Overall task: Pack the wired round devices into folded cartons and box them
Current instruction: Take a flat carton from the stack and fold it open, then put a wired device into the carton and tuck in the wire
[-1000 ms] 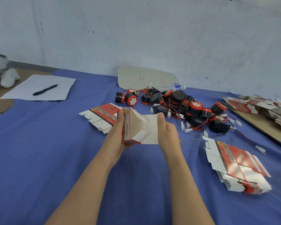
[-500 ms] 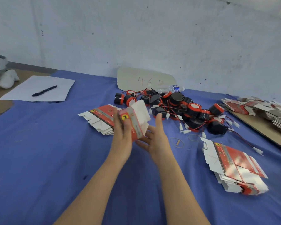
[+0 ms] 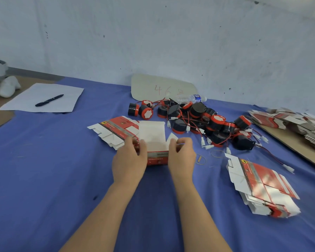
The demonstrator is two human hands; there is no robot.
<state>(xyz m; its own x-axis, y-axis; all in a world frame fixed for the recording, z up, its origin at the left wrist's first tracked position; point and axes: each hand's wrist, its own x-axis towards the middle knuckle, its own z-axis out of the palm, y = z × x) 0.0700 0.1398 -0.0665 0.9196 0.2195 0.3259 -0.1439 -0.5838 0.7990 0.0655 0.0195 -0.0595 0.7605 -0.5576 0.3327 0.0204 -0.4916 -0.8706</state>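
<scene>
Standing now on the blue cloth (image 3: 44, 179), the carton (image 3: 157, 158) sits between both hands near the middle, whereas half a second ago it was lifted and tilted in the left hand alone, the right hand spread beneath it. Its mouth faces up, showing only white inner walls; the lid flap rises on the far side, and the long axis runs left to right. The left hand (image 3: 129, 160) grips the left end with curled fingers; the right hand (image 3: 182, 157) pinches the small right-end flap (image 3: 171, 137). Just beyond lies the pile of wired round devices (image 3: 198, 120). Flat cartons lie stacked far left (image 3: 115, 128) and near right (image 3: 262, 188).
</scene>
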